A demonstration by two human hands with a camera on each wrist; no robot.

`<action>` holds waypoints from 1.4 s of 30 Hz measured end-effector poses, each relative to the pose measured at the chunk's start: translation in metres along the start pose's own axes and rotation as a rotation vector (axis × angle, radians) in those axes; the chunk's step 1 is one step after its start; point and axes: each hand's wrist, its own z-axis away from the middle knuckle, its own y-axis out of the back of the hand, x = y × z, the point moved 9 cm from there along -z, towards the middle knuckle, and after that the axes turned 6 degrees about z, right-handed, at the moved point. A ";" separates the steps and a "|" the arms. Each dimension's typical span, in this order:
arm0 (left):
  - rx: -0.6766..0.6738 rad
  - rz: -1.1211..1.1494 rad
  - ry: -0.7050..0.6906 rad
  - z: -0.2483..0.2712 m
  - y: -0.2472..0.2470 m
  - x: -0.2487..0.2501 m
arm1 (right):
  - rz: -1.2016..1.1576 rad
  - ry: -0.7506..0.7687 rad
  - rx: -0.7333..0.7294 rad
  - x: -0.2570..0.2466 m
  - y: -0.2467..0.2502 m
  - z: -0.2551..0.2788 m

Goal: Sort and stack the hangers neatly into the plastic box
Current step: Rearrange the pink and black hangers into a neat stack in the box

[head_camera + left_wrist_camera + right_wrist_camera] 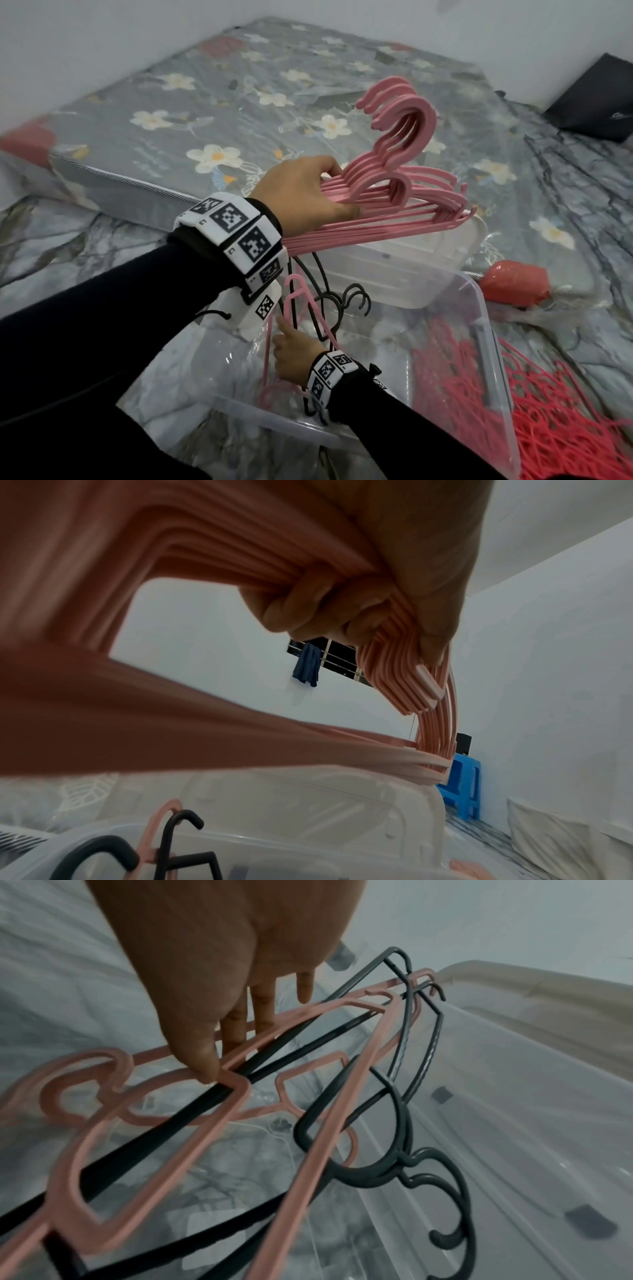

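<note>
The left hand (301,192) is closed around a bundle of pale pink plastic hangers (394,192), fingers curled under the shoulder bars and thumb on top. In the left wrist view the fingers (301,601) wrap the stacked bars fully. The bundle is held roughly level above the far edge of the clear plastic box (493,377), with all hooks aligned and pointing up and away from the person.

The right hand (294,359) is lower, inside the box. Its thumb and fingers pinch a single pink plastic hanger (294,301); in the right wrist view the thumb (202,1053) presses the hanger's bar against the fingers behind it. This hanger is tangled with several black plastic hangers (342,305), which stand tilted in the box with their hooks towards the far wall.

A clear plastic lid (394,270) leans against the far rim of the box, directly below the held bundle. A red plastic mesh (548,411) lies on the floor along the box's right side, partly seen through the clear wall. Beyond the box lies a grey floral mattress (239,102) covered in clear film.
</note>
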 end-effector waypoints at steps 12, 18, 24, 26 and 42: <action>0.051 0.033 -0.046 0.001 0.013 0.011 | -0.346 -0.336 0.275 0.075 0.028 0.084; 0.088 0.046 -0.046 0.003 0.026 0.012 | -0.716 -0.619 0.355 0.123 -0.009 0.173; 0.123 0.040 -0.033 0.005 0.034 0.010 | -1.250 -0.867 0.699 0.161 -0.032 0.256; 0.114 0.032 -0.031 0.006 0.031 0.011 | -1.323 -0.952 0.867 0.174 -0.034 0.278; -0.108 0.054 -0.056 0.016 -0.024 0.022 | -1.060 -1.302 1.145 0.198 -0.037 0.305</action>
